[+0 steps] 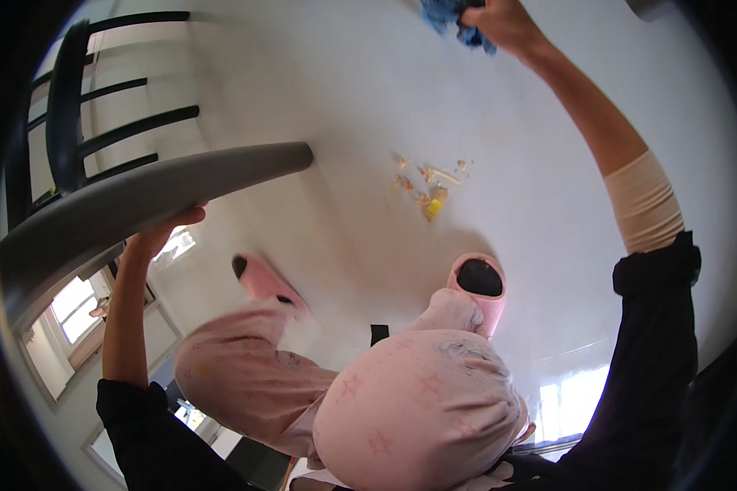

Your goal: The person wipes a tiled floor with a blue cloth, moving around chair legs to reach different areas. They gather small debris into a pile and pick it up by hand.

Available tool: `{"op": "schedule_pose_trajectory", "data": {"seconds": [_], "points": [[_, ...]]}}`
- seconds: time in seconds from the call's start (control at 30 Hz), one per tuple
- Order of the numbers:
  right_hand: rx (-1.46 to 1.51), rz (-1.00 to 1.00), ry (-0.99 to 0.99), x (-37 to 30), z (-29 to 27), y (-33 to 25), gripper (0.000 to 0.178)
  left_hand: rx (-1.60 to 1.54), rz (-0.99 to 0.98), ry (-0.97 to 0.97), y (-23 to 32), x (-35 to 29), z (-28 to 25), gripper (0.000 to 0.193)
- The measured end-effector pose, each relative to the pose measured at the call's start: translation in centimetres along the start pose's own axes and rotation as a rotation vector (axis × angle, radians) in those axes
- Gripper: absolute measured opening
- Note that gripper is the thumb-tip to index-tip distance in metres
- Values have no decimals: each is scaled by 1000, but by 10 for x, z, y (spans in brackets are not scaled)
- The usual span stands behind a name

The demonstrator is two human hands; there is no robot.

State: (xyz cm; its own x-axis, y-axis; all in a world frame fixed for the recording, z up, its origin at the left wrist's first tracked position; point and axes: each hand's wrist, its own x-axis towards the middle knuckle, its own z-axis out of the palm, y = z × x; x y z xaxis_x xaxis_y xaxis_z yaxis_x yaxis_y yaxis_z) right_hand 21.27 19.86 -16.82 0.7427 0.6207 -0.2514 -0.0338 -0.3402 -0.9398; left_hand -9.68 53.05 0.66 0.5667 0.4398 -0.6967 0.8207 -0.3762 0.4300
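Blue cloth [445, 15] is pinched in the grip of the right hand [504, 26] at top centre; the grip of the left hand [160, 233], beneath the grey slab [160, 186] at left, I cannot tell. Flat, slow strokes should keep the yellowish scraps [436, 204] on the floor [327, 90], mid-frame, from scattering.

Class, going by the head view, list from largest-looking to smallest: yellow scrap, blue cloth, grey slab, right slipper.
1. Grey slab
2. Right slipper and blue cloth, unranked: the frame cuts off the cloth
3. Yellow scrap
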Motion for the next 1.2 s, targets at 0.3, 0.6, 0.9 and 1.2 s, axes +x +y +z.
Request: {"op": "schedule_pose_trajectory", "data": {"seconds": [0.3,0.6,0.9,1.2], "points": [[296,26,100,-13,25,8,27,468,469,-122,9,27,-44,61],[-57,214,502,-37,-12,-14,24,242,912,-569,14,83,-2,74],[253,265,728,-88,9,-87,10,80,1188,-614,7,96,10,52],[106,431,872,-216,14,-131,11,174,1122,-479,5,99,19,28]]}}
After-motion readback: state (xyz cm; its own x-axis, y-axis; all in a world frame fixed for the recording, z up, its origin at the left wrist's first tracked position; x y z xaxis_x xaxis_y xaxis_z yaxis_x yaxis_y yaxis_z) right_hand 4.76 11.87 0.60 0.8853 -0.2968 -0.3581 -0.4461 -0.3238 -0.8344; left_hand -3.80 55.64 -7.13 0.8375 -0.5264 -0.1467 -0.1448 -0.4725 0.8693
